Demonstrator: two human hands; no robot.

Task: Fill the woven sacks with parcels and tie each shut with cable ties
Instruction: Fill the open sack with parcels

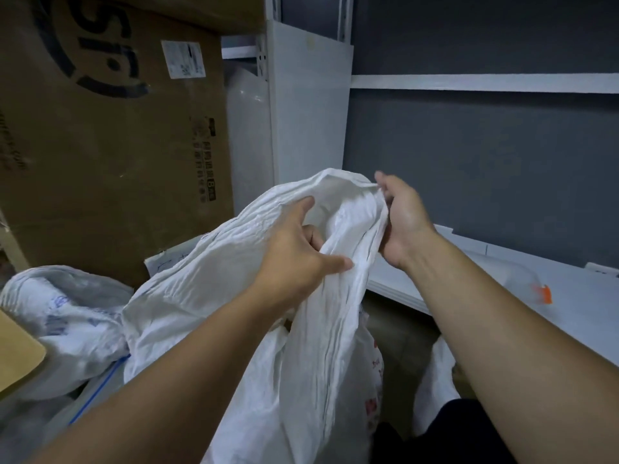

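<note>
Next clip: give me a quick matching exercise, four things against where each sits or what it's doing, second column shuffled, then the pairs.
Things:
1. left hand
2. right hand
3. cardboard box
4. orange item

Places or states:
A. on the white shelf at right
B. grips the gathered neck of the white sack
C. stands behind the sack at upper left
D. pinches the sack's top edge

Pairs: 1-B, 2-D, 3-C, 4-A
</note>
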